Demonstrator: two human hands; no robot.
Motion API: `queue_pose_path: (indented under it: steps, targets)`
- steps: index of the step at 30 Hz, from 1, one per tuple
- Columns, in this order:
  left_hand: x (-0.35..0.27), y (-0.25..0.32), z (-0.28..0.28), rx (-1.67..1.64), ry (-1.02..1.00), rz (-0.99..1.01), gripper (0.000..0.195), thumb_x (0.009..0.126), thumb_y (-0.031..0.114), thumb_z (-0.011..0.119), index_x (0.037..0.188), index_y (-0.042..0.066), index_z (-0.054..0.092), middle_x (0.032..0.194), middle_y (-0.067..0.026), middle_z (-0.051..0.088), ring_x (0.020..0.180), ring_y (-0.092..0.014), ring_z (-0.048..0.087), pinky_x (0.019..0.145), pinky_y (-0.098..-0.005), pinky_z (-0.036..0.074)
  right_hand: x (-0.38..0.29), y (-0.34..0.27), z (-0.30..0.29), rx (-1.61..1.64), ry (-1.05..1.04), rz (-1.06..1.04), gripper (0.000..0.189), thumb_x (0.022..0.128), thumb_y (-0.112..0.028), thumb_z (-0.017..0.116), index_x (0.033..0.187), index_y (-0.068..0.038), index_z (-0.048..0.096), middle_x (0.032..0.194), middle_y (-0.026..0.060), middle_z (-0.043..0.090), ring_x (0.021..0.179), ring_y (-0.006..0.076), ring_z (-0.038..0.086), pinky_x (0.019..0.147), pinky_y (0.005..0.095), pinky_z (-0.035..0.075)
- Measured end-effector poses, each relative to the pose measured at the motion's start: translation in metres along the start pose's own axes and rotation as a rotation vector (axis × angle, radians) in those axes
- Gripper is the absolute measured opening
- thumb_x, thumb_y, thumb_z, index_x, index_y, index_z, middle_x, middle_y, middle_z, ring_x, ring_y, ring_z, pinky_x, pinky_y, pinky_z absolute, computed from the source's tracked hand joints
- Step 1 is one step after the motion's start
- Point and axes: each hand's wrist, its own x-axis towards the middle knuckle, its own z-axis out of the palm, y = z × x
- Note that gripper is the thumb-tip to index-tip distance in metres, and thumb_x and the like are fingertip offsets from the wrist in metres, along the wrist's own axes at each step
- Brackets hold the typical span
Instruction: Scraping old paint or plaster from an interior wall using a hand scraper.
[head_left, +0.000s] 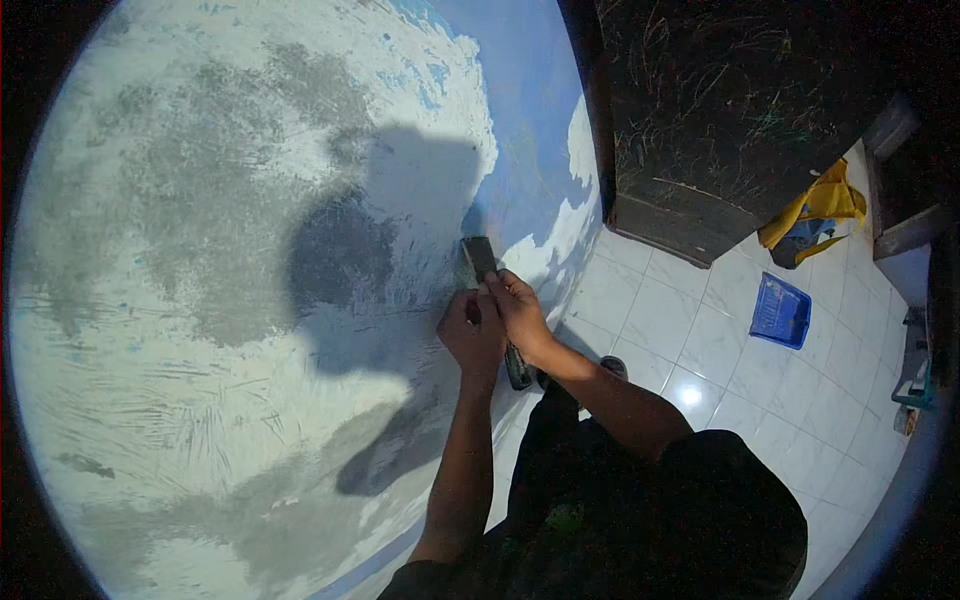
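A long, dark hand scraper (481, 256) slants across the wall in front of me, its flat top end at the border between bare white plaster and blue paint. My right hand (527, 319) wraps around its middle from the right. Close beside it, my left hand (474, 330) is curled, with its fingertips pinching the scraper near my right thumb. Below my hands, the dark lower end of the handle (517, 369) sticks out. The wall (225, 405) shows white and grey scraped patches, and blue paint (529, 82) remains along its right side.
A dark, scratched cabinet-like block (705, 150) stands at the upper right. On the white tiled floor (686, 322) are a blue paint tray (781, 311) and a yellow bag (817, 210). My shadow falls across the wall.
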Motion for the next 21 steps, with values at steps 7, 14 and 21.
queue_pose_path:
  steps: [7,14,21]
  targets:
    - [0.004,-0.008,0.008,-0.029,0.095,0.039,0.024,0.078,0.017,0.055,0.061,0.002,0.049,0.049,-0.0070,0.048,0.045,-0.013,0.045,0.046,-0.0282,0.036,0.008,-0.006,0.004,-0.053,-0.003,-0.088,0.016,0.090,-0.019,0.043,0.083,-0.006,0.048,0.070,-0.0024,0.049,0.061,0.0037,0.043,0.055,0.0207,0.039]
    - [0.002,0.001,0.010,-0.081,0.107,-0.075,0.024,0.078,0.016,0.055,0.060,0.001,0.048,0.051,-0.0066,0.048,0.047,-0.012,0.043,0.047,-0.0272,0.035,0.007,-0.013,0.004,0.116,-0.038,0.027,0.016,0.090,-0.019,0.043,0.083,-0.005,0.049,0.068,-0.0027,0.048,0.061,0.0040,0.043,0.055,0.0206,0.039]
    - [0.010,0.009,0.011,-0.060,0.084,-0.117,0.025,0.079,0.016,0.055,0.060,0.001,0.048,0.051,-0.0056,0.047,0.047,-0.011,0.042,0.046,-0.0270,0.035,0.021,-0.011,0.006,0.040,0.064,0.016,0.019,0.088,-0.021,0.046,0.080,-0.005,0.051,0.067,-0.0027,0.048,0.060,0.0047,0.043,0.054,0.0212,0.038]
